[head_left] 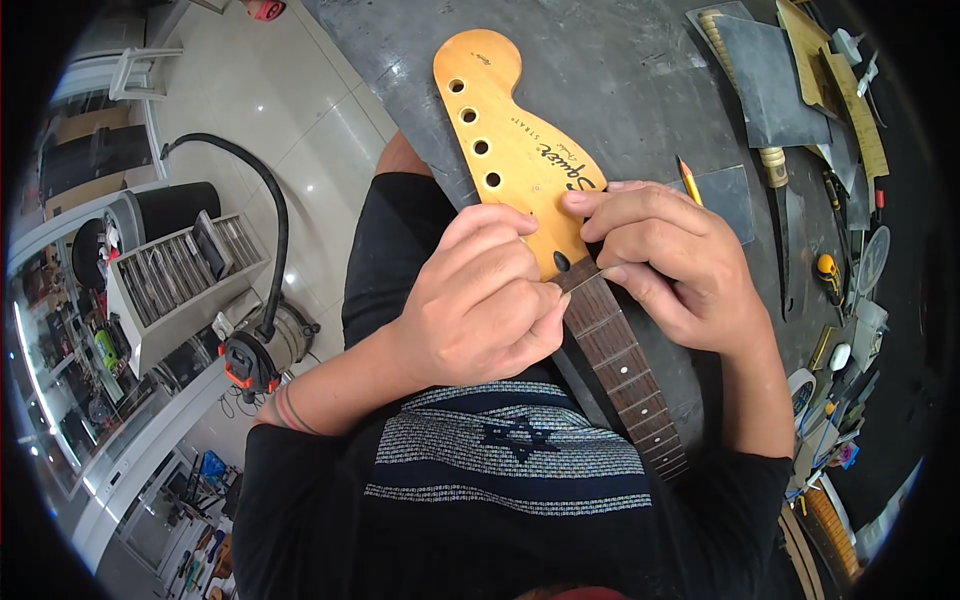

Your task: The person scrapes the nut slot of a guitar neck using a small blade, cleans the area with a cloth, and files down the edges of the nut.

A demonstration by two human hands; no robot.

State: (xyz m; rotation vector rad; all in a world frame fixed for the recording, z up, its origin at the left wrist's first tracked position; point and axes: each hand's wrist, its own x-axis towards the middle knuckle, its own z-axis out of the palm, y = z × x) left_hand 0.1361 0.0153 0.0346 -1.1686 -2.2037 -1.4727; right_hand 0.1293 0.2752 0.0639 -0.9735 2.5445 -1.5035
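Note:
A guitar neck lies slanted before me, with a light wooden headstock [490, 95] bearing several tuner holes and a dark lettered logo. Its dark fretboard [612, 345] with pale dot inlays runs toward my body. My left hand [490, 290] is closed at the headstock's left edge, thumb and fingers pinched by the nut end. From the other side, my right hand [670, 255] is also closed, its thumb by the nut and its index finger on the headstock. A thin, narrow strip [584, 281] spans the fretboard between the two pinches; its exact kind is unclear.
The neck rests over a grey worktop [600, 60]. A yellow pencil [690, 182] lies beyond my right hand. Farther right are a wooden-handled tool [775, 170], a yellow tape measure [828, 268] and mixed tools. A vacuum cleaner [265, 350] stands on the floor at left, near a drawer rack [190, 280].

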